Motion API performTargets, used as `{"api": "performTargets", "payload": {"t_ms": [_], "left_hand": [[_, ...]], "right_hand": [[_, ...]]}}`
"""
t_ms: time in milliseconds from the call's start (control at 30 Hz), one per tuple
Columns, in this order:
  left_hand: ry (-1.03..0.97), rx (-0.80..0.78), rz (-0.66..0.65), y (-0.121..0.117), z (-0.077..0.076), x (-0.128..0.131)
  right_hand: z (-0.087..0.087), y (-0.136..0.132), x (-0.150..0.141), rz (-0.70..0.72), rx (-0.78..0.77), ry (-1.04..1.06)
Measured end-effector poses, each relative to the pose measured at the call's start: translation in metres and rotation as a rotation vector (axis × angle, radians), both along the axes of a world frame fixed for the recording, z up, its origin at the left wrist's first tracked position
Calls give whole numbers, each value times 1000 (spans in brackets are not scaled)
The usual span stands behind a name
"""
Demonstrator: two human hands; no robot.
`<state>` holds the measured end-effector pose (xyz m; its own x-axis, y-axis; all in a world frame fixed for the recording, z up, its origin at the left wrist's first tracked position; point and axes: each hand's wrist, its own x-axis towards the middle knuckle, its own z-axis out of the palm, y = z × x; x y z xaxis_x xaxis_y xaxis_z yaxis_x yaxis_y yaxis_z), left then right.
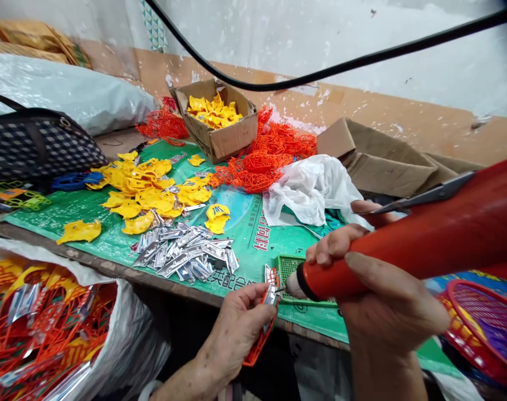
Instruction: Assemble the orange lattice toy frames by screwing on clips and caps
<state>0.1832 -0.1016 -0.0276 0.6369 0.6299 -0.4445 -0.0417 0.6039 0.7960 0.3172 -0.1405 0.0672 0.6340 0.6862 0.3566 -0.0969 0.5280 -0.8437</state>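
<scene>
My right hand (379, 284) grips a red electric screwdriver (404, 245), its fingers wrapped round the barrel. A grey lever-like strip (429, 195) runs along the tool's upper side. The bit points left at a small silver metal plate (271, 295), touching it or nearly so. My left hand (237, 323) pinches this plate against an orange-red plastic frame (259, 345) near the table's front edge. Just behind the bit lies a green mesh tray (297, 266). A heap of silver metal plates (186, 250) and a pile of yellow plastic pieces (149, 186) lie farther left.
A cardboard box (232, 142) of yellow pieces stands at the back among orange-red frames (257, 167). White plastic bag (312, 186) and open carton (387, 161) lie right of it. A filled sack (132, 317) stands front left; a black cable (270, 86) hangs across above.
</scene>
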Motion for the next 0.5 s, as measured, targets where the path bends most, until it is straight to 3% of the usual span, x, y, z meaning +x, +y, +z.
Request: {"api": "performTargets", "payload": {"t_ms": [500], "left_hand": [[-4,21,6,-3,7,2]], "right_hand": [[-4,3,0,19,-24,-7]]}}
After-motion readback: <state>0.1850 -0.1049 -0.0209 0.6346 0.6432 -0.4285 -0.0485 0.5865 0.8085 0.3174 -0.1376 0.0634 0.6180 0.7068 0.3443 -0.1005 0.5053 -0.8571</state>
